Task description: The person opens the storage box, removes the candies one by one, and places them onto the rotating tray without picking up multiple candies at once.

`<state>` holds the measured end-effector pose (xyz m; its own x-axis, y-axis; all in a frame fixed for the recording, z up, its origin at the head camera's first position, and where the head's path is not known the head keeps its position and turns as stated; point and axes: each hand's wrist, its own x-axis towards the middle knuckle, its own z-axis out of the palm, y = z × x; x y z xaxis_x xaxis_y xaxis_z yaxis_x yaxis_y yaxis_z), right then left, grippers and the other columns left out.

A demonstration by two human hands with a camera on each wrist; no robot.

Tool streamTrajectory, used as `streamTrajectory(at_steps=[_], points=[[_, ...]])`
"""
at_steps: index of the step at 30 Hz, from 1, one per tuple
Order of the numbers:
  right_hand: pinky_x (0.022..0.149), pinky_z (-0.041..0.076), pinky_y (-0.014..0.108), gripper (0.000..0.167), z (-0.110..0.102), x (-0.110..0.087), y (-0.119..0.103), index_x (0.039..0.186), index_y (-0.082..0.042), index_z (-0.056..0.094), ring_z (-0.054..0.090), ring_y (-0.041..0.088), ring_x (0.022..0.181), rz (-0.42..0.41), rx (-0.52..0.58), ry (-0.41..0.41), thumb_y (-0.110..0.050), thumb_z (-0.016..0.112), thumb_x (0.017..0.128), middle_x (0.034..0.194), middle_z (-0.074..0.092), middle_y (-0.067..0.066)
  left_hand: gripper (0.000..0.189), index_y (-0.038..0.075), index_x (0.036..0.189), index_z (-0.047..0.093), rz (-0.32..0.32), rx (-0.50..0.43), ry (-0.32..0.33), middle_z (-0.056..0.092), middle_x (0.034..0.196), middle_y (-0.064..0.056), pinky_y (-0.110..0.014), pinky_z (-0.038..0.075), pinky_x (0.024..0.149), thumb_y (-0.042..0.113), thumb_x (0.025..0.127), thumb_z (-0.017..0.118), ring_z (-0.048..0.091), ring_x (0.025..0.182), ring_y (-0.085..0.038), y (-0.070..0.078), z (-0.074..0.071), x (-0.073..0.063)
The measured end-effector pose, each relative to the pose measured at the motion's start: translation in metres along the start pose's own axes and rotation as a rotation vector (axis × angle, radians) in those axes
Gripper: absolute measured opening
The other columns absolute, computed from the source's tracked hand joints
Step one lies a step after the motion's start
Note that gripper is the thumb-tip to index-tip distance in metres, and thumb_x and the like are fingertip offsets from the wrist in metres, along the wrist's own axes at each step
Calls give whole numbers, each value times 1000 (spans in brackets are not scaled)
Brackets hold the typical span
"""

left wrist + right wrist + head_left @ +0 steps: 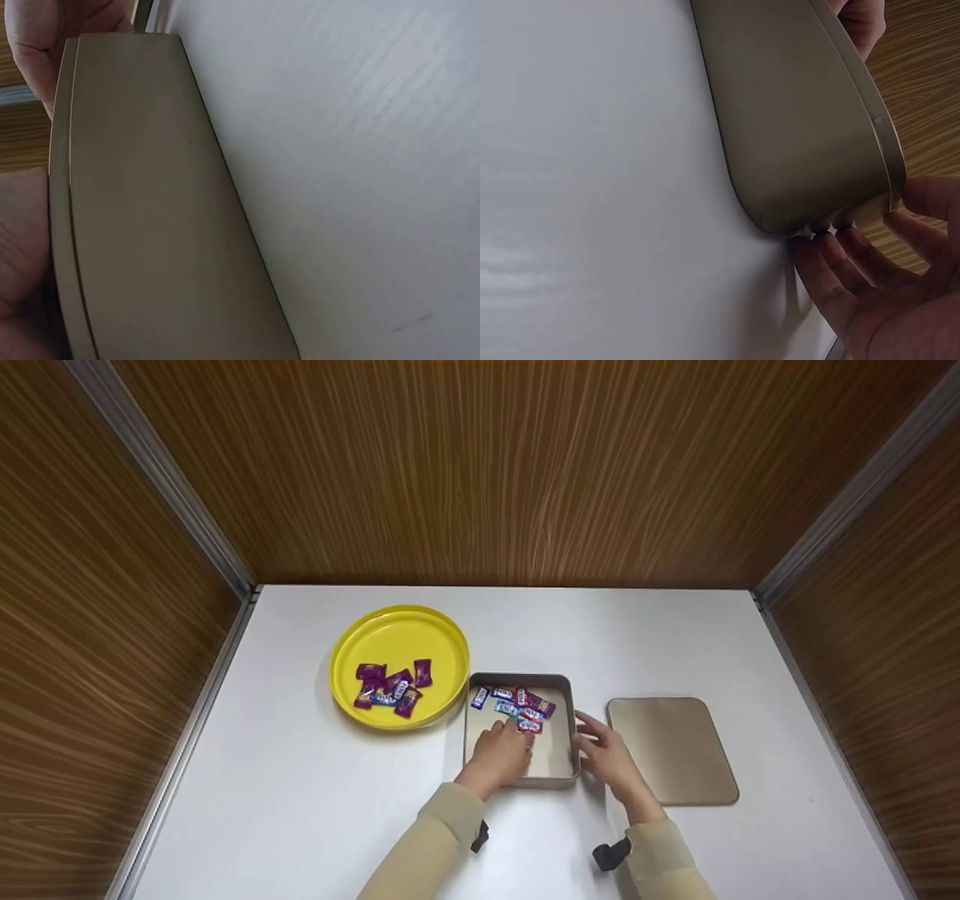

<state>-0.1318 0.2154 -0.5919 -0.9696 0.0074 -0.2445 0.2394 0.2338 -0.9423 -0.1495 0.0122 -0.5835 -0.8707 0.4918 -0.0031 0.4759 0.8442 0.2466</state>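
A square gold metal tin (556, 783), without its lid, stands in the middle of the white table. Several small wrapped candies (529, 713) in purple, blue and red lie inside, toward its back. My left hand (501, 755) reaches over the front wall into the tin, its fingers down beside the nearest candies. The fingertips are hidden under the hand, and I cannot tell whether they pinch a candy. My right hand (611, 757) rests against the tin's right wall; its extended fingers (866, 259) touch the side and rim in the right wrist view.
A round yellow plate (397, 634) holds several purple candies (407, 702) and a few blue ones at the left, close to the tin. The flat gold lid (671, 750) lies right of the right hand. Wood-grained panels (495, 472) enclose the table's back and sides.
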Motion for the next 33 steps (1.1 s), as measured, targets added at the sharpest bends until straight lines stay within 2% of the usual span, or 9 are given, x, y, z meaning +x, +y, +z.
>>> streamTrajectory(at_steps=[5,12,19,25,33], points=[[91,51,47,52,0,0,1,148,-3,41,52,43,123,7,-3,-1,-3,53,98,135,49,29,12,10,92,71,-15,0,30,63,94,-11,-39,52,63,19,92,65,60,80,-25,-3,1,0],[92,51,46,51,-1,-1,0,149,-4,38,51,42,123,24,-7,-18,-6,52,100,136,48,27,10,10,90,72,-37,44,59,63,84,-9,-37,51,59,7,90,62,61,71,-24,-9,4,0],[94,50,47,52,-1,0,1,149,-5,39,51,42,124,23,-11,-18,-7,53,99,136,49,26,11,8,95,71,-51,0,83,64,84,-10,-37,53,59,17,92,66,62,70,-24,-11,5,0],[93,50,48,52,-1,1,1,149,-4,39,51,42,123,18,-3,-17,-6,53,99,136,49,27,9,7,97,69,-87,-67,62,65,84,-10,-38,54,64,13,91,68,62,76,-26,-12,3,0],[92,51,47,53,-1,2,2,149,-4,39,52,43,123,7,-16,-15,-5,52,98,135,50,27,5,10,88,70,-83,-20,79,65,79,-6,-39,51,63,14,86,72,61,74,-25,-14,-4,-4]])
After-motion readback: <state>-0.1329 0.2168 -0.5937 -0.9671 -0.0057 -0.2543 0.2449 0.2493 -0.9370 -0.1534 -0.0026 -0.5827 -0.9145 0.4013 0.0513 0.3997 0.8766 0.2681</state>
